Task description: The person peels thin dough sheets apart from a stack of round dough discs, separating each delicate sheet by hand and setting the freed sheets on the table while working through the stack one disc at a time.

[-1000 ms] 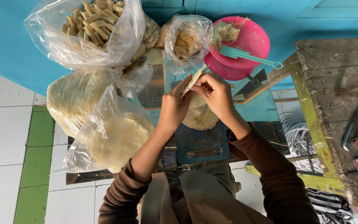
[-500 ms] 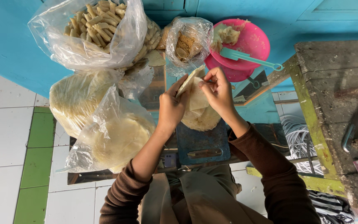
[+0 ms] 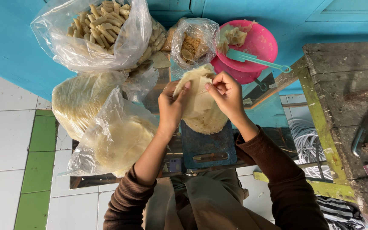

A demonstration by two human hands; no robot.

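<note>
Both hands meet at centre frame over a blue board [image 3: 207, 147]. The left hand [image 3: 172, 104] and right hand [image 3: 226, 94] each pinch a thin pale dough sheet [image 3: 199, 100], grip closed on its upper edge. A pink bowl [image 3: 258, 44] sits at 1 o'clock, bagged rolls [image 3: 99, 25] at 11

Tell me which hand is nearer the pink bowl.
Right. The right hand holds the thin wrapper just below and left of the pink bowl; the left hand grips the wrapper's other edge, farther left.
</note>
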